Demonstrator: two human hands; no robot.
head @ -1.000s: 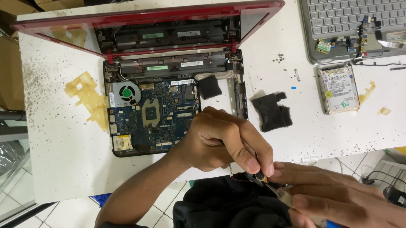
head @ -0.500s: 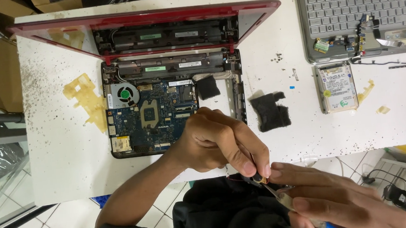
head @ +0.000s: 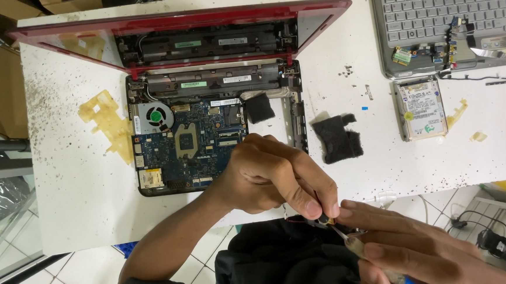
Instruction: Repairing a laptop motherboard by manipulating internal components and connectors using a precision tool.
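- Red plastic laptop shell [head: 181, 18] is seen opened flat on the white speckled bench [head: 80, 187], its keyboard deck already removed and the blue circuit board [head: 191, 143] with its round cooling fan [head: 153, 116] laid bare; the board itself is not yet lifted out.
- A small dark part with thin red wires [head: 319, 218] is pinched between the thumb and fingertips of the left hand [head: 273, 179], just off the near edge of the bench.
- A slim screwdriver with a translucent handle [head: 353, 244] is gripped in the closed right hand [head: 415, 252], its tip touching the pinched part.
- A silver hard drive [head: 419, 109], black foam pads [head: 337, 138] and a second grey laptop keyboard deck [head: 444, 13] are set aside to the right.
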